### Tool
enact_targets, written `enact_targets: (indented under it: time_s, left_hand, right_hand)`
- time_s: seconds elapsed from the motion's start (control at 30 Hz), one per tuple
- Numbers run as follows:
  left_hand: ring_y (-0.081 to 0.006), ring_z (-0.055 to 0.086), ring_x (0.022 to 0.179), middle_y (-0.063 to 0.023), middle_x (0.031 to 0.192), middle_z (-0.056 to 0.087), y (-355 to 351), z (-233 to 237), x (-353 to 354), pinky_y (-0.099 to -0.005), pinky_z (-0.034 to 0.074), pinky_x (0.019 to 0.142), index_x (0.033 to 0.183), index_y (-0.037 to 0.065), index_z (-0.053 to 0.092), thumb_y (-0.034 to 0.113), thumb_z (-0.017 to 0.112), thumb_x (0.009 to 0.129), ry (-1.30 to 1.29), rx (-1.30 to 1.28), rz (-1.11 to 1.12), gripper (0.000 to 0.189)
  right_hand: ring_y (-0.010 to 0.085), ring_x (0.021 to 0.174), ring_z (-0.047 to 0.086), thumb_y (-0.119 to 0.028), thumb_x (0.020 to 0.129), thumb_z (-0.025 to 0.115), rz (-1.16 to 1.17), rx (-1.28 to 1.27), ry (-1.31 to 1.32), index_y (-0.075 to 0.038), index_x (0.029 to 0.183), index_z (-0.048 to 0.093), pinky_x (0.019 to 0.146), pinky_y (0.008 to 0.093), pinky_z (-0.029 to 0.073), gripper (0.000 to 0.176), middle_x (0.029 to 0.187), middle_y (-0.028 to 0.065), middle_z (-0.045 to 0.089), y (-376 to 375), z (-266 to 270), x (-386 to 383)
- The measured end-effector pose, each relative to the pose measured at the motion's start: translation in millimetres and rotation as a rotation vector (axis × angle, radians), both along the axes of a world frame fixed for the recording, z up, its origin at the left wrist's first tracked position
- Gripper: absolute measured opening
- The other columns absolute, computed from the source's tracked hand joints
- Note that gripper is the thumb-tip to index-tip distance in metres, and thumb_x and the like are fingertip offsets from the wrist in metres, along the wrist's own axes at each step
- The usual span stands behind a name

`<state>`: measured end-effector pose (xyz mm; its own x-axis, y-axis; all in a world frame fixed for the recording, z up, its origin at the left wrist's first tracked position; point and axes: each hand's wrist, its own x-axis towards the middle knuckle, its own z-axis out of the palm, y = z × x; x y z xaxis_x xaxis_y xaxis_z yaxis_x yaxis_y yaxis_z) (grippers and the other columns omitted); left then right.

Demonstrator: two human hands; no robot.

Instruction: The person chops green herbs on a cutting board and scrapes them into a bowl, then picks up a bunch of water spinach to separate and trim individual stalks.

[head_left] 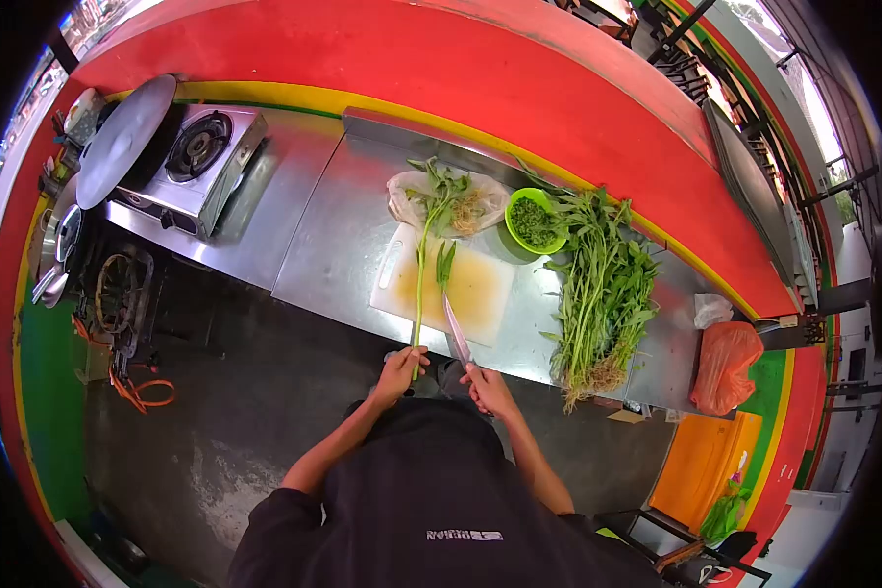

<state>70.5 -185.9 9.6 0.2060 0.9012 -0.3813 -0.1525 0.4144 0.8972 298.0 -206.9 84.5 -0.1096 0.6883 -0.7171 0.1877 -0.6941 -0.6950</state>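
Note:
My left hand [402, 372] is closed round the lower end of a long water spinach stem [420, 289], which stretches away over the white cutting board [495, 294]. Its leafy top reaches a clear plastic bag [402, 201] with roots and trimmings on it. In my right hand [490, 390] is a kitchen knife [456, 328], blade pointing forward over the board's near edge. By the knife tip lies a loose green leaf [445, 265]. Behind the board's right corner, a lime green bowl [509, 238] contains chopped greens [532, 221].
Right of the board lies a big bundle of rooted water spinach [603, 284]. Farther right sits an orange plastic bag [727, 365]. A gas stove [191, 176] and a large round metal lid [125, 142] are at the left. A red wall [412, 64] runs behind the steel counter [314, 196].

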Motion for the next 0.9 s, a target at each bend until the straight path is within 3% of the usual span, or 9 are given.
enact_targets:
  time_s: [0.13,0.23,0.3,0.5,0.9]
  left_hand:
    - [-0.0107,0.063,0.075,-0.0062,0.090,0.068,-7,18,-14,-0.0251,0.051,0.067,0.115,-0.003,0.065,0.024,0.053,0.102,-0.029,-0.043,-0.012,0.032]
    - [-0.0107,0.066,0.071,-0.0078,0.088,0.071,-12,19,-21,-0.0254,0.052,0.062,0.107,-0.003,0.069,0.023,0.064,0.097,0.067,-0.127,-0.045,0.029]
    - [-0.0126,0.069,0.062,-0.0102,0.081,0.073,-14,20,-25,-0.0261,0.052,0.054,0.098,-0.003,0.071,0.023,0.074,0.089,0.246,-0.045,-0.128,0.028]
    - [-0.0158,0.071,0.057,-0.0112,0.073,0.073,-12,18,-6,-0.0268,0.054,0.051,0.088,-0.002,0.070,0.024,0.079,0.083,0.449,-0.049,-0.124,0.027]
    - [-0.0167,0.071,0.058,-0.0119,0.069,0.071,-11,16,6,-0.0266,0.051,0.046,0.082,-0.003,0.061,0.020,0.081,0.082,0.343,-0.076,-0.017,0.030]
  right_hand:
    - [0.0068,0.038,0.036,-0.047,0.102,0.046,-0.015,0.012,0.003,0.002,0.097,0.059,0.034,0.0244,0.028,0.051,0.055,0.0001,0.044,-4,3,3]
    - [0.0065,0.038,0.036,-0.048,0.102,0.046,-0.025,0.038,0.004,0.002,0.097,0.059,0.034,0.0242,0.028,0.052,0.054,-0.0004,0.044,-7,1,3]
    - [0.0065,0.038,0.036,-0.048,0.102,0.046,-0.004,0.048,0.019,0.002,0.097,0.060,0.034,0.0242,0.028,0.052,0.054,-0.0004,0.044,-8,1,3]
    - [0.0067,0.038,0.037,-0.049,0.102,0.046,0.024,0.048,0.010,0.003,0.097,0.060,0.034,0.0241,0.029,0.053,0.054,-0.0002,0.044,-9,-1,-3]
    - [0.0072,0.040,0.038,-0.050,0.102,0.046,-0.043,-0.008,-0.010,0.004,0.099,0.060,0.035,0.0245,0.030,0.055,0.056,0.0000,0.045,-13,-4,-11]
